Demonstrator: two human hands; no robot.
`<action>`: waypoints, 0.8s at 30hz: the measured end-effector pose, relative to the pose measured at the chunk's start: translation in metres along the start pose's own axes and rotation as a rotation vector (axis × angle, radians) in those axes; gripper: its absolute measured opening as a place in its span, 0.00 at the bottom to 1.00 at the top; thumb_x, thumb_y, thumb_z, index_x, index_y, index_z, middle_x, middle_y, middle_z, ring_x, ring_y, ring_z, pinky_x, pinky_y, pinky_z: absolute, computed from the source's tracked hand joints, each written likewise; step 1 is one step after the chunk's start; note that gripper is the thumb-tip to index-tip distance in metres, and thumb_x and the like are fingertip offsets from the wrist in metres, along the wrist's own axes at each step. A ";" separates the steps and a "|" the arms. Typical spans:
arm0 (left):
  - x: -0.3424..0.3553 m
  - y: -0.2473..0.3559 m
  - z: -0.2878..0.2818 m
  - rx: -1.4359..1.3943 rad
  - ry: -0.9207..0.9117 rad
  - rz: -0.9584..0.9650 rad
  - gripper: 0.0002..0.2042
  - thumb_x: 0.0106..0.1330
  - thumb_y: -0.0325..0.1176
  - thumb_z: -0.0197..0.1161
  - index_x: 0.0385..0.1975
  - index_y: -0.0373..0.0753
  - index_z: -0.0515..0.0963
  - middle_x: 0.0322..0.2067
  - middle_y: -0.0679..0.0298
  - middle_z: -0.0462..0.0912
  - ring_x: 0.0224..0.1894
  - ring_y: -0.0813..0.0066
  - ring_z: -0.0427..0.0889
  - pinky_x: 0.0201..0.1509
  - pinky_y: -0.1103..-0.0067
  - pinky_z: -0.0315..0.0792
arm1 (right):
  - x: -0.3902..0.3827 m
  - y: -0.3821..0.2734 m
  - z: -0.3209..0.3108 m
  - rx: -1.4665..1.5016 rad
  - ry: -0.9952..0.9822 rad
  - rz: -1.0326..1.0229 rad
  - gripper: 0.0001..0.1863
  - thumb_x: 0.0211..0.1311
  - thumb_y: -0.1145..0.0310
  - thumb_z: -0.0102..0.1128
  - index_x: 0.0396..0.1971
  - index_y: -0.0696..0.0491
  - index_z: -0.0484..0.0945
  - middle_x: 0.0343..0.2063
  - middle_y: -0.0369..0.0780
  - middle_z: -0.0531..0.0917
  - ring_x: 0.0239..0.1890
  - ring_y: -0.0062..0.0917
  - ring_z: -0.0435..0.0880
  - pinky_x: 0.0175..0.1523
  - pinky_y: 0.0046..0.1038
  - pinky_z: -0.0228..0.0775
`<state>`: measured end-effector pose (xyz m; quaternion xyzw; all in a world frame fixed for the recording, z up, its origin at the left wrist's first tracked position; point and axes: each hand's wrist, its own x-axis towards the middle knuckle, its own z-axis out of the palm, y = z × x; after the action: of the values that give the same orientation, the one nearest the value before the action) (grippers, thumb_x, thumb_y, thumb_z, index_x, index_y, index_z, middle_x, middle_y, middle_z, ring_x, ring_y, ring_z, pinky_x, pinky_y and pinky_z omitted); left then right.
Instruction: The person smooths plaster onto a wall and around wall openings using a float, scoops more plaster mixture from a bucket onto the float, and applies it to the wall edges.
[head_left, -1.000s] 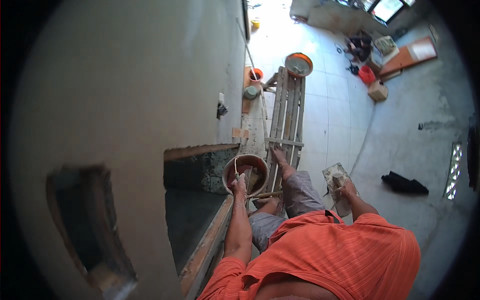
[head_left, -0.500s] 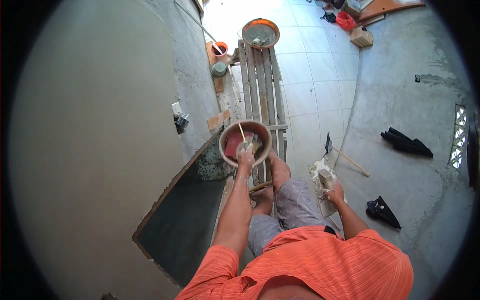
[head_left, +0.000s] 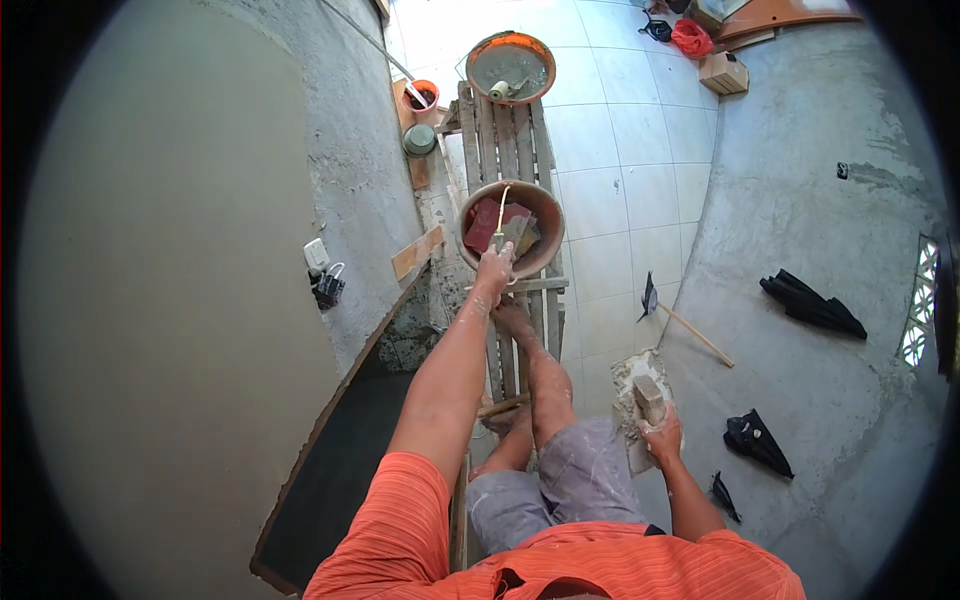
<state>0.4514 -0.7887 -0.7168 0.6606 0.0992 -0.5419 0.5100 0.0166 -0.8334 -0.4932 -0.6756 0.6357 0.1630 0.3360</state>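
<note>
My left hand (head_left: 497,265) is closed around the pale cord-like handle (head_left: 503,208) of a round brown bucket (head_left: 551,250). The bucket is over the slatted wooden bench, just beyond my front foot; whether it rests on the slats I cannot tell. Inside lie a flat red piece (head_left: 482,224) and some greyish and yellowish pieces, partly hidden by my hand. On the right, low beside my leg, my right hand (head_left: 661,437) grips the block handle of a plastering float (head_left: 628,385). Pale, wet-looking plaster coats the float's flat board.
At the bench's (head_left: 508,135) far end stands an orange-rimmed tub (head_left: 513,68) of grey mix. A small orange bucket (head_left: 420,95) and a green pot (head_left: 419,139) stand left of it. A plastered wall (head_left: 170,260) with a dark recess (head_left: 345,480) runs along my left. A stick (head_left: 697,335) lies right.
The bucket has moved forward and slightly right along the bench, with my left hand still on its handle. My front foot shows more fully on the slats. The float remains in my right hand.
</note>
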 end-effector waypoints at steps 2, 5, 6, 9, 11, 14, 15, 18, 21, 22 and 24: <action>0.000 0.007 0.013 0.037 0.053 0.036 0.13 0.71 0.43 0.58 0.32 0.40 0.73 0.20 0.69 0.71 0.20 0.79 0.70 0.25 0.77 0.65 | 0.002 -0.020 -0.011 -0.160 0.024 0.114 0.27 0.42 0.65 0.72 0.46 0.54 0.75 0.39 0.51 0.84 0.45 0.50 0.82 0.50 0.43 0.73; 0.005 0.013 -0.010 0.051 0.134 0.014 0.13 0.70 0.42 0.60 0.39 0.38 0.75 0.25 0.68 0.76 0.25 0.79 0.73 0.30 0.79 0.69 | 0.010 -0.053 -0.019 -0.052 0.023 0.062 0.24 0.43 0.65 0.71 0.43 0.53 0.75 0.37 0.51 0.84 0.43 0.51 0.83 0.48 0.43 0.73; 0.004 0.011 -0.017 0.055 0.136 0.004 0.13 0.70 0.42 0.60 0.39 0.38 0.75 0.25 0.68 0.76 0.25 0.79 0.73 0.30 0.79 0.69 | 0.017 -0.054 -0.017 -0.053 0.014 0.069 0.24 0.43 0.65 0.71 0.43 0.53 0.75 0.37 0.51 0.84 0.43 0.51 0.83 0.48 0.43 0.73; -0.012 -0.006 -0.048 0.267 0.313 0.066 0.16 0.70 0.42 0.60 0.48 0.36 0.76 0.31 0.65 0.80 0.31 0.80 0.76 0.36 0.81 0.71 | 0.033 -0.047 -0.012 -0.029 0.071 -0.056 0.27 0.43 0.65 0.70 0.47 0.52 0.75 0.37 0.49 0.85 0.43 0.48 0.84 0.48 0.41 0.73; -0.025 -0.023 -0.098 0.358 0.373 0.182 0.19 0.71 0.45 0.59 0.52 0.37 0.75 0.40 0.65 0.81 0.40 0.84 0.77 0.40 0.83 0.71 | 0.046 -0.069 -0.014 0.038 0.086 -0.104 0.28 0.43 0.65 0.69 0.49 0.52 0.75 0.36 0.48 0.85 0.42 0.47 0.84 0.48 0.40 0.74; -0.067 -0.048 -0.133 0.006 0.218 -0.113 0.19 0.71 0.46 0.58 0.53 0.38 0.75 0.41 0.65 0.82 0.39 0.80 0.80 0.41 0.80 0.73 | 0.076 -0.081 -0.022 0.158 0.223 -0.203 0.29 0.44 0.66 0.68 0.50 0.54 0.75 0.37 0.46 0.86 0.42 0.42 0.85 0.45 0.39 0.75; -0.088 -0.054 -0.137 -0.049 0.207 -0.197 0.19 0.71 0.46 0.57 0.53 0.38 0.75 0.41 0.65 0.82 0.38 0.78 0.81 0.42 0.79 0.73 | 0.094 -0.071 -0.029 0.388 -0.043 -0.033 0.27 0.48 0.64 0.67 0.51 0.55 0.75 0.38 0.45 0.86 0.42 0.41 0.86 0.44 0.39 0.77; -0.147 -0.087 -0.200 -0.073 0.323 -0.228 0.20 0.71 0.45 0.56 0.57 0.40 0.73 0.43 0.63 0.82 0.39 0.75 0.82 0.44 0.78 0.73 | 0.119 -0.103 -0.028 1.105 -0.491 0.339 0.23 0.63 0.57 0.59 0.53 0.55 0.74 0.43 0.42 0.84 0.42 0.35 0.86 0.41 0.38 0.81; -0.186 -0.110 -0.205 -0.041 0.441 -0.327 0.20 0.70 0.45 0.56 0.55 0.40 0.73 0.44 0.63 0.81 0.41 0.73 0.81 0.45 0.75 0.74 | 0.117 -0.128 -0.023 1.427 -0.594 0.418 0.23 0.64 0.56 0.58 0.53 0.55 0.74 0.43 0.42 0.84 0.42 0.35 0.86 0.42 0.38 0.81; -0.196 -0.117 -0.209 -0.085 0.480 -0.340 0.19 0.70 0.45 0.56 0.54 0.40 0.73 0.44 0.63 0.81 0.41 0.73 0.81 0.46 0.74 0.74 | 0.115 -0.136 -0.020 1.468 -0.621 0.413 0.23 0.64 0.56 0.58 0.53 0.55 0.74 0.43 0.42 0.84 0.42 0.34 0.86 0.42 0.38 0.81; -0.212 -0.128 -0.203 -0.134 0.470 -0.349 0.19 0.71 0.45 0.55 0.55 0.39 0.73 0.46 0.60 0.81 0.42 0.69 0.82 0.48 0.71 0.74 | 0.112 -0.143 -0.017 1.504 -0.645 0.411 0.23 0.64 0.56 0.57 0.53 0.55 0.74 0.43 0.42 0.84 0.42 0.34 0.85 0.43 0.37 0.81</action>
<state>0.4052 -0.4818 -0.6377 0.7058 0.3619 -0.4458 0.4148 0.1669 -0.9332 -0.5186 -0.0632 0.5582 -0.0609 0.8250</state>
